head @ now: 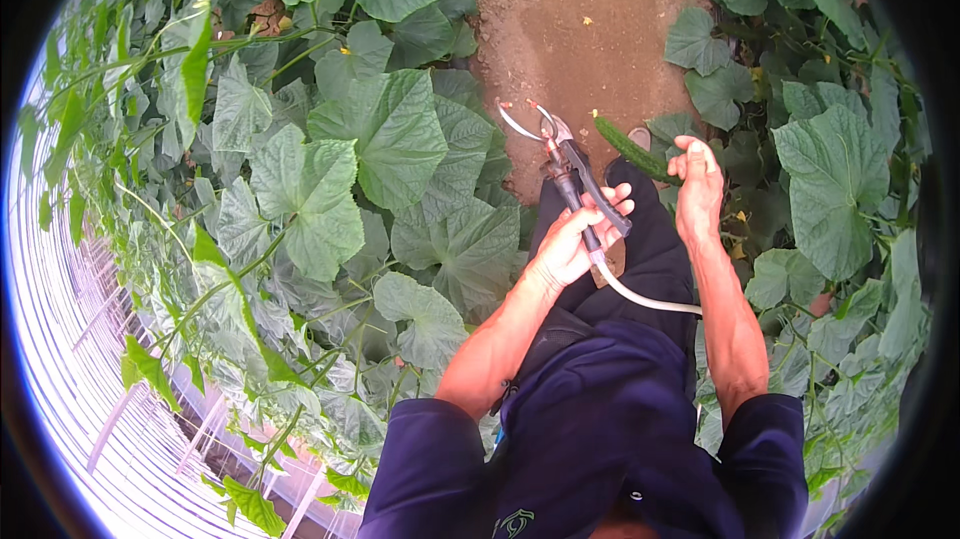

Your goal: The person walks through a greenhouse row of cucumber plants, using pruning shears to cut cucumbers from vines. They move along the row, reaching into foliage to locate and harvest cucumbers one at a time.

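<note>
My left hand (564, 242) is closed around the dark handle of a pair of pruning shears (564, 167), blades pointing away from me. Thin curved tubes (517, 123) with copper-coloured tips branch off near the blades. From the handle's lower end a pale hose (645, 300) bends to the right and passes out of sight by my right forearm. A green, bumpy cucumber (628, 144) is held at one end by my right hand (699, 190). Its other end, with a yellowish tip, points forward and left, close to the shears but apart from them.
Broad-leaved cucumber plants (397, 133) crowd the left side, and more cucumber foliage (832, 179) grows on the right. A bare soil path (592, 51) runs between the rows, with small yellow petals on it. At far left is a bright, ribbed greenhouse wall (67, 389).
</note>
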A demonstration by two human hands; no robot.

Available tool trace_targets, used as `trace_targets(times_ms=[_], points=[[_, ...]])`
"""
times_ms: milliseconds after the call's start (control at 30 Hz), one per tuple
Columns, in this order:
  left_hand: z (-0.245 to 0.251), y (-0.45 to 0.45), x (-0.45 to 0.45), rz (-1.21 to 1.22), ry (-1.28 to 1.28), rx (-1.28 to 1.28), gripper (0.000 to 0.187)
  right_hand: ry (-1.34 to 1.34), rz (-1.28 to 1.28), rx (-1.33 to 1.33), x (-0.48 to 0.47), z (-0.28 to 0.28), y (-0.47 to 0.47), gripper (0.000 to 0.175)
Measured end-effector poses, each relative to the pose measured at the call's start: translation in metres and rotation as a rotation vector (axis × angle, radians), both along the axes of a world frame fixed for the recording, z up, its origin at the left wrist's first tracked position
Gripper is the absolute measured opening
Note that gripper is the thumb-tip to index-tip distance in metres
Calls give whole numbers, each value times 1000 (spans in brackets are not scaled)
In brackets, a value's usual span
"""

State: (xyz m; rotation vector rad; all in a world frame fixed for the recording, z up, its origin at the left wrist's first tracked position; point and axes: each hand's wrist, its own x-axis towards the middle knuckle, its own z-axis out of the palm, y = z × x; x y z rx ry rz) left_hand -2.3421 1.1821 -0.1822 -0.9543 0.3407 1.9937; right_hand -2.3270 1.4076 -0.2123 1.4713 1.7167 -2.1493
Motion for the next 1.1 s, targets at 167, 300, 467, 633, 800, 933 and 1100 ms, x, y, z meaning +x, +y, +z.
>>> trace_targets(times_ms=[167,300,467,633,800,933,1100], points=[[51,-5,-11,16,22,172,46,141,178,56,-21,88,-52,35],[88,-2,-30,65,120,324,55,250,360,159,-27,138,-66,34],[121,-2,-50,63,38,379,69,393,569,417,-36,178,-74,34],[133,-11,-66,97,61,529,61,451,661,598,-53,197,-81,40],[133,-19,-82,43,1,527,43,426,852,670,-64,217,-79,40],[129,-23,-87,15,41,410,32,391,941,737,-68,229,-75,38],[126,-27,-95,-60,102,291,27,379,831,393,-77,236,-74,35]])
